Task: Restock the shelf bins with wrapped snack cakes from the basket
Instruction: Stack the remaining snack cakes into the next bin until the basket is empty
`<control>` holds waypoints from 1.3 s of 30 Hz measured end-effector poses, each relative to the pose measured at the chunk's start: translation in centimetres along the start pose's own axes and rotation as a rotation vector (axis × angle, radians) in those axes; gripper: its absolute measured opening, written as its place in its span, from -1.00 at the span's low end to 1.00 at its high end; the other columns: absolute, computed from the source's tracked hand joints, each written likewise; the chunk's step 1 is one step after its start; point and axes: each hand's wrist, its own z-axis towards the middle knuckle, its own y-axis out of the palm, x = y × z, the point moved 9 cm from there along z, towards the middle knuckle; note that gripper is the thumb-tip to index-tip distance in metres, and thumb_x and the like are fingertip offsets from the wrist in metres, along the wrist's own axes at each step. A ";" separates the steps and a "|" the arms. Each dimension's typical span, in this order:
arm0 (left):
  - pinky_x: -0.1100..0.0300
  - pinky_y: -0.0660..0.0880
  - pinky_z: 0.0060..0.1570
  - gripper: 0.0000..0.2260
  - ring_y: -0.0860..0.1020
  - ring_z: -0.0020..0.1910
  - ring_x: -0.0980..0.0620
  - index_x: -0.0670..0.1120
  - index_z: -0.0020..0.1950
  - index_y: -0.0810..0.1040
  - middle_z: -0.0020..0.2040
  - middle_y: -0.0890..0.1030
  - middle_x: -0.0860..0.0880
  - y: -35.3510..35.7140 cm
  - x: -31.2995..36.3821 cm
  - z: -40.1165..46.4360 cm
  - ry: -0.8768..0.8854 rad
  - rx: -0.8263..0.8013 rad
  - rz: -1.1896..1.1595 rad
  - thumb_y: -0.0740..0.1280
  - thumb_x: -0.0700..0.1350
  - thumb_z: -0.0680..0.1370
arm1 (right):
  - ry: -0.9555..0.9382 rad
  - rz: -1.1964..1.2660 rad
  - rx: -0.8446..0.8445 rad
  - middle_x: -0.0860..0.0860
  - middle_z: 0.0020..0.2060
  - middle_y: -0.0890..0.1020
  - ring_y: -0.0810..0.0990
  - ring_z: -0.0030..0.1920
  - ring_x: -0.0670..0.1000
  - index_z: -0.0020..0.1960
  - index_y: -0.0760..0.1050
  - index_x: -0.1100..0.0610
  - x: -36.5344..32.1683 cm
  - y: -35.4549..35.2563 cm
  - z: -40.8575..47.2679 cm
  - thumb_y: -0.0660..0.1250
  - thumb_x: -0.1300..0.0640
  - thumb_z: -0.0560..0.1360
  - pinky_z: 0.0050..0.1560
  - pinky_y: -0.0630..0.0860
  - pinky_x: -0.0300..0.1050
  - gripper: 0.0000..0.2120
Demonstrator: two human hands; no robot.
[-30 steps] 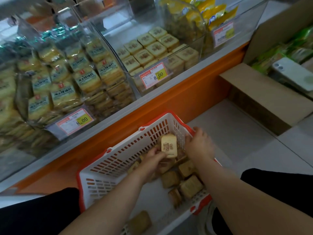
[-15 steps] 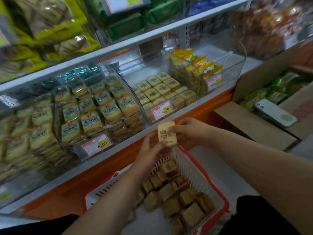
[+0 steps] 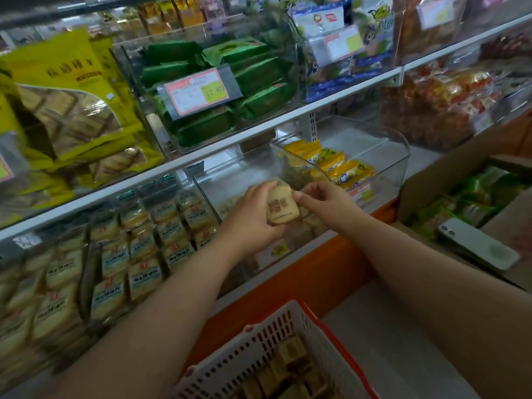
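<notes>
I hold one wrapped snack cake (image 3: 281, 208) between both hands over the clear shelf bin (image 3: 230, 182). My left hand (image 3: 253, 217) grips it from its 8 o'clock side, fingers curled round the edge; my right hand (image 3: 325, 201) pinches its 2 o'clock corner. The basket (image 3: 259, 349), at 6 o'clock below, holds more cakes.

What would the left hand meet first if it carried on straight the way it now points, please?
Most likely the snack cakes already lying in the clear bin; the left hand, holding a wrapped cake, is over its opening. Depth is unclear.
</notes>
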 end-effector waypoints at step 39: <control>0.24 0.41 -0.17 -0.52 0.50 -0.10 0.09 -0.14 0.43 0.38 0.19 0.52 -0.05 6.1 -7.1 10.5 -0.518 0.141 -0.534 0.39 -0.01 0.57 | -0.390 -0.702 0.416 0.22 0.23 0.51 0.41 0.32 0.29 0.05 0.55 0.18 4.8 -2.1 0.5 0.16 -0.01 0.62 0.38 0.27 0.25 -0.71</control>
